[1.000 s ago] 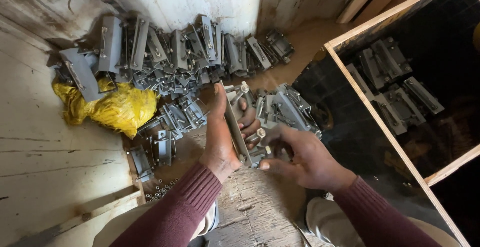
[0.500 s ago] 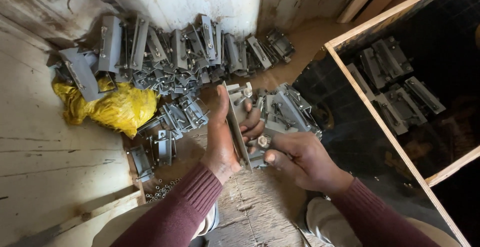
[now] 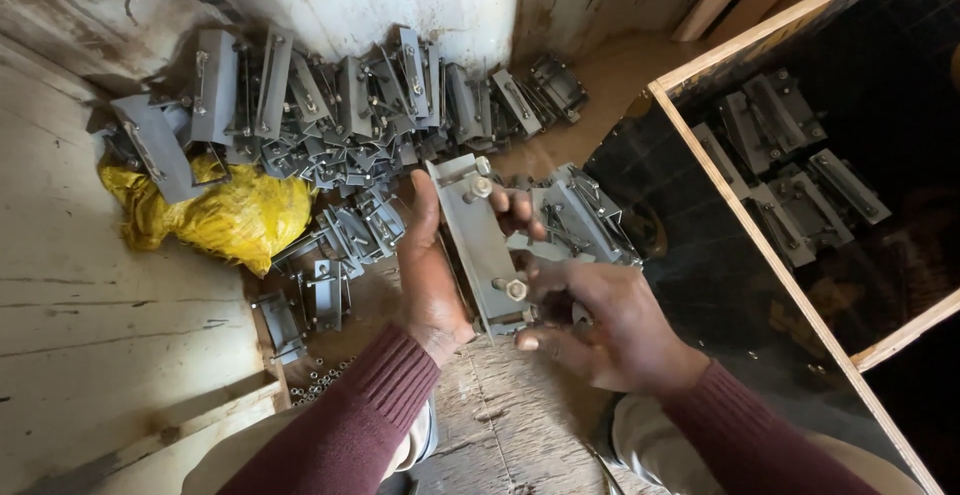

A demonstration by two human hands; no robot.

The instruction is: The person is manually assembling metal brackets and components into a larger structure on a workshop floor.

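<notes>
My left hand (image 3: 432,265) grips a grey metal bracket plate (image 3: 478,237) with two bolts, flat face up, thumb along its left edge and fingers curled round the far side. My right hand (image 3: 592,320) holds the plate's near end, thumb and fingers at the lower bolt (image 3: 516,289). The upper bolt (image 3: 481,186) sits near the plate's far end. Both sleeves are dark red.
A heap of similar grey brackets (image 3: 340,95) lies against the white wall. A yellow bag (image 3: 225,217) is at the left, loose nuts (image 3: 322,377) on the floor nearby. A wooden-framed dark box (image 3: 760,255) at the right holds more brackets (image 3: 790,170).
The bracket has turned from edge-on to flat face up in my hands. My right hand has closed in on its near end at the lower bolt.
</notes>
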